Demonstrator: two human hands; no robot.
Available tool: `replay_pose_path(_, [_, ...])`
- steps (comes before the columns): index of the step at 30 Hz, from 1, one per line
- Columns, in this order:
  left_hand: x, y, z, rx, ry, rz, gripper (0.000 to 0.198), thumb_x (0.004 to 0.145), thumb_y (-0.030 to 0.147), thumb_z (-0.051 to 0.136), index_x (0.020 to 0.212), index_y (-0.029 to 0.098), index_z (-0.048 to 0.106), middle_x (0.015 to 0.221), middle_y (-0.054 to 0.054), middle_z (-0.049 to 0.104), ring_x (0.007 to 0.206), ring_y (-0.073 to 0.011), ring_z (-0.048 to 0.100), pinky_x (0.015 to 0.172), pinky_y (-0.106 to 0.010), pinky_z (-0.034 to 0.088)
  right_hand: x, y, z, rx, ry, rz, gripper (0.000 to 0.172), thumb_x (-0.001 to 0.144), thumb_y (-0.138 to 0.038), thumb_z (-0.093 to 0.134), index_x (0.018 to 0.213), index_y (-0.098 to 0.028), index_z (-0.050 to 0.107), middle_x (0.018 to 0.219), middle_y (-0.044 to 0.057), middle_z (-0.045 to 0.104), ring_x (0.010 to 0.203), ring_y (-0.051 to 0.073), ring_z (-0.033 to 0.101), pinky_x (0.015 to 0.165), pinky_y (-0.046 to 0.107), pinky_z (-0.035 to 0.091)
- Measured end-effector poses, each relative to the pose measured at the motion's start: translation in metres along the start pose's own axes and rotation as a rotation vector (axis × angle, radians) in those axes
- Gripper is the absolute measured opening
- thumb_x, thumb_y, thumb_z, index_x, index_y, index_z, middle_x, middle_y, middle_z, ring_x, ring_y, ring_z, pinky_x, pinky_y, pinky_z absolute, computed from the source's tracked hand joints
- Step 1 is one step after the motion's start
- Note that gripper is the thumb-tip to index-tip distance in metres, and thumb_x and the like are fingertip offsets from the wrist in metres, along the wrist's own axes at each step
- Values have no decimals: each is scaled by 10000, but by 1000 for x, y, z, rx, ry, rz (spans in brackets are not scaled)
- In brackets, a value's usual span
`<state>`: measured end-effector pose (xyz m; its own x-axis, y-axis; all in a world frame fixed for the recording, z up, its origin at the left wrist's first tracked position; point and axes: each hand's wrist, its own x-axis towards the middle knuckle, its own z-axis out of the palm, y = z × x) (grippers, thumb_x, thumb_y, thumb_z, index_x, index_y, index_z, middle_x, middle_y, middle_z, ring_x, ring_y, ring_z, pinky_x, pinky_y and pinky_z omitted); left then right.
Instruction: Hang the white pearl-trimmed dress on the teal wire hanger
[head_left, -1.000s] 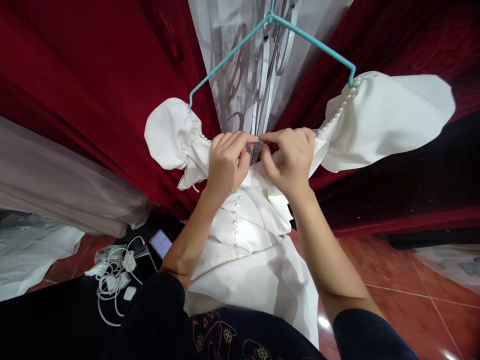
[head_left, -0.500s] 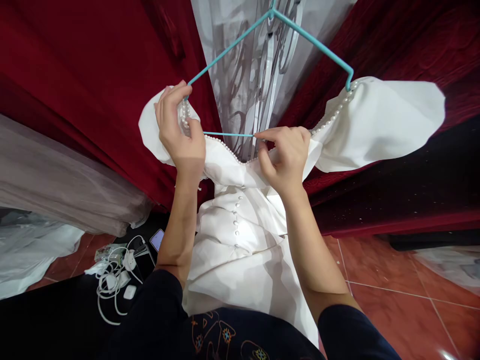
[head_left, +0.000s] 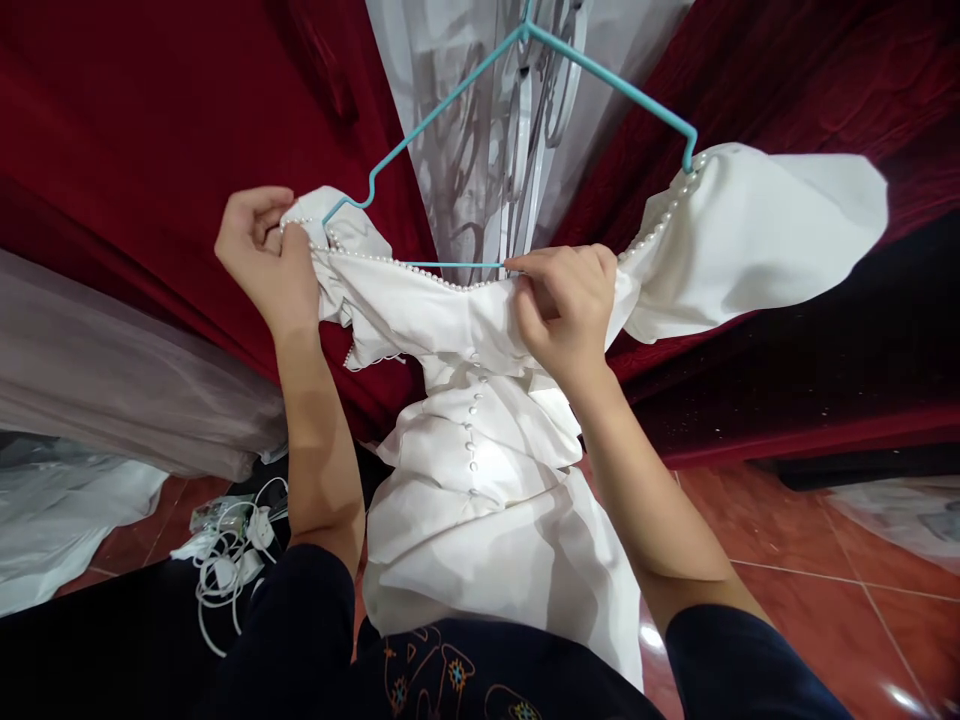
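- Head view: the left hand point(head_left: 266, 255) has its fingers clenched on the left puffed sleeve of a white dress point(head_left: 487, 470), at the left end of a teal hanger point(head_left: 600, 85).
- The right hand point(head_left: 566, 310) pinches the pearl-edged neckline against the hanger's lower bar.
- The dress hangs in front of red curtains point(head_left: 150, 130), and its skirt falls toward the person.
- White cables point(head_left: 225, 560) lie on the floor at lower left.

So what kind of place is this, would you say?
Probably a dress shop or tailor's room, though not certain: a pearl-trimmed white dress hangs on a teal wire hanger, dark red fabric hangs on both sides, and sheer grey fabric at the left.
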<state>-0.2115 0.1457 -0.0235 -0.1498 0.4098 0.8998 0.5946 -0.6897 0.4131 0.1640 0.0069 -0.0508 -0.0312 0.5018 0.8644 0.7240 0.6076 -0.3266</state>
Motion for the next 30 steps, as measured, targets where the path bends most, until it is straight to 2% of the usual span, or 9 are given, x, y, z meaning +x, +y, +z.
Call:
replay_pose_path(4, [-30,19,-10,2,-70,-214,320,827,382,855,1062,302,652,1001,106,753,961,-174,661,829,-476,628,0,6,-4,-3,16,-8,257,1041,-224,473,1104,-268,719,1038,33,753,1000,228,671,1032,476,432])
replay_pose_path(8, [-39,71,-8,-3,-155,-457,263,745,107,747,965,248,715,861,84,766,788,-124,677,720,-355,621,2,10,-6,-19,78,-69,242,1029,-197,491,1077,-261,719,990,20,757,931,205,664,960,439,433])
replay_pose_path(11, [-36,106,-16,13,-211,-552,354,688,-43,619,953,144,761,742,66,719,690,-98,664,640,-255,548,4,11,-6,-15,102,-113,254,1007,-164,501,1073,-260,727,969,9,765,910,193,675,927,419,434])
replay_pose_path(15, [-41,120,-36,146,-274,-594,305,649,-80,613,827,117,763,667,55,676,585,-79,582,563,-204,440,4,2,-1,56,122,-117,288,981,-113,502,1081,-259,729,980,-2,779,932,182,708,916,405,447])
replay_pose_path(18, [-56,122,-46,134,-293,-529,274,675,-20,622,821,162,766,751,20,727,658,-119,648,604,-216,489,3,-5,8,86,128,-81,287,980,-114,499,1079,-258,727,1003,-1,786,941,175,717,939,408,464])
replay_pose_path(21, [-69,136,-41,80,-365,-293,260,765,45,623,876,207,794,867,4,782,815,-167,737,763,-270,585,2,-7,14,69,146,-72,284,990,-133,493,1065,-261,735,995,-4,784,929,171,706,951,412,463])
replay_pose_path(25, [-71,174,-10,65,-291,-1,261,868,42,586,876,237,760,919,12,781,925,-200,766,909,-354,619,0,-10,12,63,149,-39,286,990,-150,489,1054,-252,749,982,5,775,889,166,680,958,418,460])
replay_pose_path(28, [-65,200,18,-17,-163,63,311,963,21,534,994,267,723,1096,6,768,1127,-220,749,1049,-414,597,-1,-15,7,82,129,-27,278,1000,-173,485,1044,-249,750,969,14,763,907,169,682,967,422,459])
replay_pose_path(30, [-60,209,33,-40,-213,43,362,1010,24,501,1139,289,711,1214,-1,755,1225,-222,721,1105,-421,566,-1,-16,5,89,113,-27,272,1015,-190,486,1057,-248,748,980,19,760,933,173,683,969,420,453])
